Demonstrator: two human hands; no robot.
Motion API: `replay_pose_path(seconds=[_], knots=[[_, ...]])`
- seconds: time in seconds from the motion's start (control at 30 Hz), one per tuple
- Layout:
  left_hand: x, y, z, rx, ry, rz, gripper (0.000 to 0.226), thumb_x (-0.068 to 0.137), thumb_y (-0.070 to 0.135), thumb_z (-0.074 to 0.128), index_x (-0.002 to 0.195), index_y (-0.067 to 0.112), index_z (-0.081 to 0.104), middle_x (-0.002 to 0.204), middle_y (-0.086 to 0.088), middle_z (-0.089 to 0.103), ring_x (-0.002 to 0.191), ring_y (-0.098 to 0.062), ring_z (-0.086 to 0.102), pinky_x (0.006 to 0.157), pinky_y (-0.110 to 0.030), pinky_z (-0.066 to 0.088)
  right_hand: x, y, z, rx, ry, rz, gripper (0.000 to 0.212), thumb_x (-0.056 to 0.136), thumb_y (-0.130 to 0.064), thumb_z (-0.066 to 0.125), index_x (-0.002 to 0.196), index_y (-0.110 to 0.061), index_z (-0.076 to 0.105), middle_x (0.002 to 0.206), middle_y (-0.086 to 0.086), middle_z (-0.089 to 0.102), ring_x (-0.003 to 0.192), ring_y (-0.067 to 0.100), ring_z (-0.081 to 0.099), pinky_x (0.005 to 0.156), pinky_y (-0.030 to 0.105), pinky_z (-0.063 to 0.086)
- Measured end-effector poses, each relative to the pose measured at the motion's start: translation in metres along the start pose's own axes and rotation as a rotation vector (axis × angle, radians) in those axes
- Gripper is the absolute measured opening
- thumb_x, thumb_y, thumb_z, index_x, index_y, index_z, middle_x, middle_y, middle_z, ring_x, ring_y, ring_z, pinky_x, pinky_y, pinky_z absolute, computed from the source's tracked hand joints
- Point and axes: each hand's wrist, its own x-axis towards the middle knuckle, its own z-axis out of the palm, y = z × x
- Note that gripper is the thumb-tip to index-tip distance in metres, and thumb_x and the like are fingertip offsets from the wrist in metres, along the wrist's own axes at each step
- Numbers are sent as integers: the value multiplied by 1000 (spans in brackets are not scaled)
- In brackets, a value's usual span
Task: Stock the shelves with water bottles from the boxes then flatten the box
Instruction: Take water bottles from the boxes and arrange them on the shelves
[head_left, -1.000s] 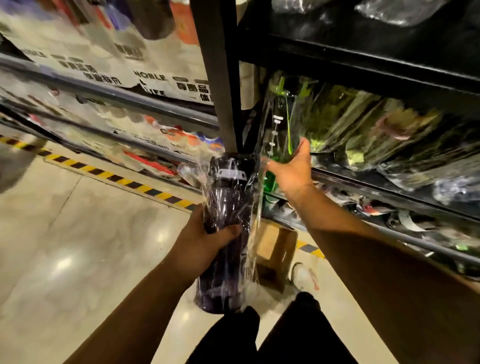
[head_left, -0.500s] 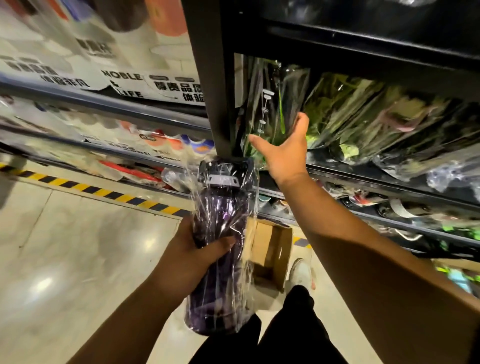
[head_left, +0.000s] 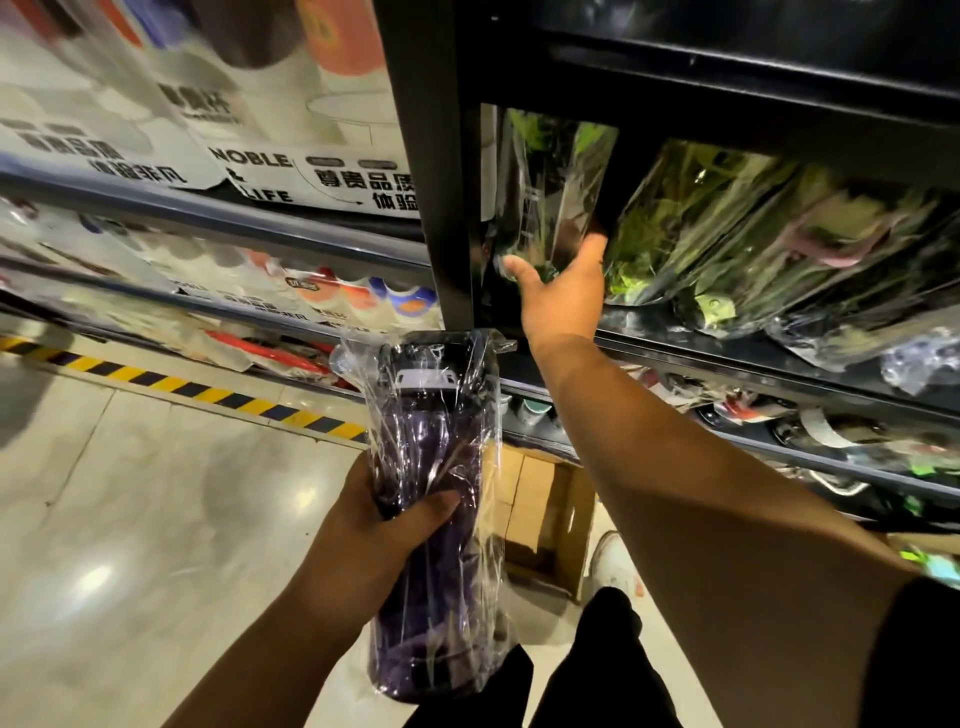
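My left hand (head_left: 384, 525) grips a dark purple water bottle (head_left: 434, 499) wrapped in clear plastic, held upright in front of the black shelf post. My right hand (head_left: 563, 291) reaches into the black shelf (head_left: 727, 358) and holds the base of a wrapped green bottle (head_left: 545, 202) standing at the shelf's left end, thumb on its left side, fingers behind it. More wrapped bottles (head_left: 727, 244) lean in a row to the right. An open cardboard box (head_left: 540, 514) sits on the floor below, partly hidden by the purple bottle and my right arm.
A black upright post (head_left: 421, 156) divides this shelf from a lighter rack (head_left: 208, 218) with printed boxes on the left. Lower shelves (head_left: 779, 447) hold more wrapped goods. Yellow-black tape (head_left: 208, 395) marks the glossy floor. My shoe (head_left: 615, 564) stands beside the box.
My right hand has pushed the green bottle deeper and upright at the shelf's left end. The view moved closer to the shelf. The left hand still holds the purple bottle.
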Motion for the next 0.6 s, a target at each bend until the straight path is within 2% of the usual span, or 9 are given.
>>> replay_pose_path(seconds=[0.1, 0.23, 0.33, 0.43, 0.5, 0.53, 0.6], knots=[[0, -1, 0, -16, -2, -13, 61, 66, 32, 80, 122, 28, 58, 104, 8, 74, 87, -6, 73, 76, -27, 53, 5, -4, 1, 11, 11, 9, 64, 80, -31, 81, 128, -9, 45, 123, 7, 57, 103, 12, 50, 85, 14, 36], [0, -2, 0, -17, 4, 7, 50, 77, 22, 79, 121, 28, 58, 101, 9, 74, 86, -5, 72, 73, -25, 52, 9, -3, 4, 35, 10, 38, 68, 79, -34, 82, 132, -12, 45, 125, 6, 59, 108, 17, 55, 87, 21, 42], [1, -3, 0, -5, 0, 27, 55, 74, 27, 80, 124, 28, 58, 103, 10, 74, 89, -7, 72, 77, -27, 53, 6, -1, 6, 37, -13, 72, 59, 82, -27, 80, 126, -10, 44, 124, 8, 60, 114, 24, 58, 89, 24, 45], [0, -4, 1, 10, -12, 55, 48, 81, 20, 77, 124, 30, 57, 101, 13, 74, 88, -4, 72, 73, -22, 53, -6, 4, -2, 84, -50, 98, 74, 85, -21, 77, 144, -15, 33, 141, 6, 52, 128, 20, 51, 99, 22, 40], [-1, -4, 2, 28, -15, 72, 44, 83, 17, 76, 121, 30, 57, 98, 15, 74, 85, -2, 72, 67, -16, 52, -19, 6, -14, 128, -76, 128, 83, 88, -21, 74, 154, -22, 24, 155, 3, 38, 140, 18, 38, 111, 27, 34], [-2, -5, 2, 36, -16, 78, 44, 83, 17, 77, 119, 30, 57, 97, 15, 74, 84, -2, 72, 66, -16, 52, -28, 9, -21, 144, -88, 141, 80, 90, -23, 72, 154, -23, 24, 156, 2, 35, 142, 17, 35, 115, 32, 33], [-3, -5, 4, 56, -20, 85, 46, 81, 20, 79, 120, 30, 56, 100, 11, 74, 86, -3, 71, 70, -20, 52, -51, 16, -38, 170, -113, 159, 62, 93, -28, 67, 148, -23, 38, 148, 1, 43, 135, 16, 42, 113, 35, 38]])
